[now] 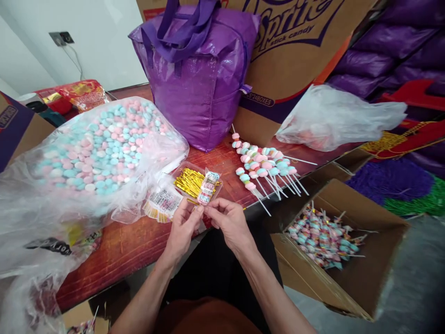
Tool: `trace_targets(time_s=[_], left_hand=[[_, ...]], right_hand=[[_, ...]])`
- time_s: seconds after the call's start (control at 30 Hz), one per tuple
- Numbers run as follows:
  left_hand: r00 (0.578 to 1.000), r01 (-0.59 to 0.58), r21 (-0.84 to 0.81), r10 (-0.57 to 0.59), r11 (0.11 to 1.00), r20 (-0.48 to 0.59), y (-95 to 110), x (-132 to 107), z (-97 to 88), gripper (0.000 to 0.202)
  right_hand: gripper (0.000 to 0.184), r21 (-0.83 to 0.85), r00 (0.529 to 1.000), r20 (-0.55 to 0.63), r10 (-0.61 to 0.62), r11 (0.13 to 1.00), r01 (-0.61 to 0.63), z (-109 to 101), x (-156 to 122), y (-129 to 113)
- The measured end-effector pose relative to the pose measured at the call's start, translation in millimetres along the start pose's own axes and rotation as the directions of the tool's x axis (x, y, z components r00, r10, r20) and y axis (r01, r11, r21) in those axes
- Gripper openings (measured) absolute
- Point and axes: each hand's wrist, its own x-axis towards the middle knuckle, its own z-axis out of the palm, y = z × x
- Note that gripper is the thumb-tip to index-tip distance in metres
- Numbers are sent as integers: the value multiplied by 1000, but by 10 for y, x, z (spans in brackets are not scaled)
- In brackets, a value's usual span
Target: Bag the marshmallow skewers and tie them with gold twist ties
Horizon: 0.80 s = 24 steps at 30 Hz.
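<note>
A marshmallow stick in a printed clear bag point(208, 186) points away from me, its bagged candies beyond my fingertips. My left hand point(186, 225) and my right hand point(226, 221) pinch together at the bag's gathered lower end. A short gold twist tie point(192, 202) juts out beside my left fingertips; the fingers partly hide it. Just behind is a clear plastic tray point(179, 189) of gold twist ties point(189, 181). Left of the tray lies a fanned stack of printed clear bags point(162, 202) on the table.
Unwrapped marshmallow sticks point(262, 162) lie right on the red-brown table point(128, 250). A large clear bag of pastel marshmallows point(100, 148) fills the left. Behind stands a purple bag point(201, 79). Lower right, a cardboard box point(368, 273) holds wrapped sticks point(323, 236).
</note>
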Motion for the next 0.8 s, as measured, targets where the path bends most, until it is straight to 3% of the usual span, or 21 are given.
trace_targets(time_s=[0.13,0.23,0.3,0.4,0.5,0.57,0.63,0.7,0.77,0.8], left_hand=[[999,12,-41,-14,999,-31,-23,42,65,31],[983,184,-198,-175,963,63,37,52,100,36],[933,355,-279,-319,892,165,103,39,98,40],[821,566,-317,-483,762,305,194,9,87,49],[760,633,-239,-533,736,372,221,-4,125,49],[792,579,-143,-513,802,330,185,-8,190,45],[891,416,-41,-398,909,219,111,-24,266,39],[974,197,66,-203,978,105,23,-60,327,33],[998,38,185,-47,982,41,-51,-104,359,32],[1000,-1,244,-5,970,24,-77,-122,367,33]], right_hand=[[23,56,997,2,-81,995,81,16,-66,72],[23,153,991,84,-104,984,90,-28,-99,115],[24,171,977,156,-142,979,115,-106,-114,99],[24,123,938,270,-217,974,190,-253,-138,13],[16,0,893,378,-244,965,263,-361,-169,-76],[11,-154,880,354,-316,908,388,-388,-194,-99],[7,-357,857,269,-439,781,512,-384,-225,-95],[7,-529,822,190,-537,649,546,-368,-261,-86],[7,-607,818,129,-560,608,512,-359,-291,-94],[7,-602,837,105,-537,635,483,-362,-300,-106]])
